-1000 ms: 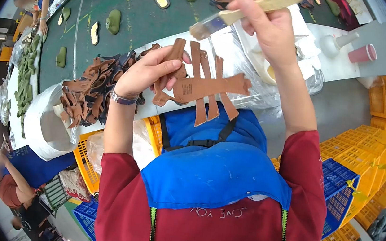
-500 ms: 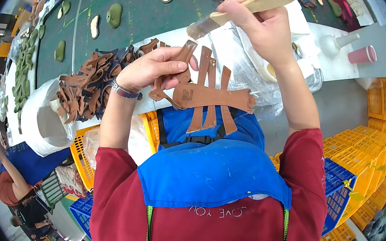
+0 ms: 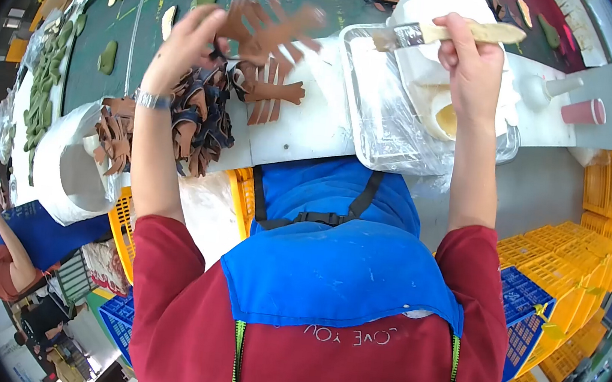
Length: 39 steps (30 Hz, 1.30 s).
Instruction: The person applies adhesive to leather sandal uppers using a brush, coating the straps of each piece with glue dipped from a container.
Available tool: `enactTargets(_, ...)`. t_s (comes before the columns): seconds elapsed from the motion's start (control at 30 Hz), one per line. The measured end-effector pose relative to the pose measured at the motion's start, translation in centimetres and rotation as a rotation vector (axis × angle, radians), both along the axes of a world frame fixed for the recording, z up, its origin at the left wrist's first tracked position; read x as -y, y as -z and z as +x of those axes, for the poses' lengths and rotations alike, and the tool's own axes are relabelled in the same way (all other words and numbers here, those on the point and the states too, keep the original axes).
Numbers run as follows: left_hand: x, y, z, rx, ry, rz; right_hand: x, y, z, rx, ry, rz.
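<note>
A brown strapped piece [image 3: 267, 32], blurred, is pinched at its left end by the closed left hand [image 3: 187, 38], near the far side of a pile [image 3: 204, 123] on the counter [image 3: 304, 139]. A brush [image 3: 410, 35] is gripped by the closed right hand [image 3: 471, 66] over the tray [image 3: 347, 105]. Straps are best held untangled, and bristles above the tray, so that drips are caught.

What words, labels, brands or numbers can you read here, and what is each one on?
"OVE YOU", upside down, on the maroon cloth shirt; any first letter is unclear near the edge of the blue apron.
Any print on the brown, many-strapped piece in the left hand is too blurred to read.
I can make out no other text.
</note>
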<state>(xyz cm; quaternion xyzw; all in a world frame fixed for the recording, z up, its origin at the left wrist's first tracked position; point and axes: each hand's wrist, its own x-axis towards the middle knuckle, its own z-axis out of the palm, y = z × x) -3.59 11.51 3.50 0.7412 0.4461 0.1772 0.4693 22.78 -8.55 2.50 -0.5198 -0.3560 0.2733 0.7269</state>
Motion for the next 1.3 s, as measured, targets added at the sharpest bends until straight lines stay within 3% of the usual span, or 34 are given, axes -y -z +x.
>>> enactTargets(0.07, -3.1, 2.7, -1.6, -0.626, -0.152, 0.85, 0.8, 0.7, 0.0, -0.037, 0.017, -0.015)
enactTargets(0.2, -1.3, 4.5, -1.2, -0.427, 0.086, 0.714, 1.7, 1.9, -0.4, -0.091, 0.01, -0.048)
enactTargets(0.37, 0.8, 7.6, 0.9, -0.837, 0.228, 0.732, 2.0, 1.9, -1.0, -0.108, 0.014, -0.028)
enactTargets(0.5, -1.3, 12.1, 0.7, -0.97, 0.262, 0.74, 2.2, 1.6, -1.2, -0.097, 0.031, 0.025)
enactTargets(0.6, -2.0, 12.8, 0.0, -0.898, 0.325, 0.877, 2.2, 1.3, -1.5, -0.103, 0.084, 0.056)
enactTargets(0.77, 1.4, 5.9, 0.1, -0.132, 0.11, 0.797, 1.8, 2.3, -1.9, -0.071, -0.028, 0.04)
enactTargets(0.9, 5.7, 3.2, -0.4, 0.173, 0.031, 0.316, -0.2, 3.4, -3.7, 0.143, -0.036, 0.039)
enactTargets(1.0, 8.5, 3.3, -0.9, 0.387, 0.02, 0.042, -1.1, 4.1, -5.4, 0.123, -0.135, 0.073)
enactTargets(1.13, 10.9, 3.7, -1.3, 0.58, -0.024, -0.078, -0.7, 4.2, -7.7, -0.18, -0.303, -0.059)
enactTargets(1.23, 11.7, 4.4, -1.7, 0.715, -0.132, -0.204, -0.6, 3.3, -8.7, -0.303, -0.293, -0.043)
enactTargets(1.27, 11.8, 4.7, -1.7, 0.737, -0.125, -0.249, -0.5, 3.4, -8.5, -0.137, -0.271, -0.043)
enactTargets(1.3, 12.3, 4.3, -1.2, 0.902, -0.17, -0.463, -0.5, 3.9, -8.5, -0.113, -0.251, 0.007)
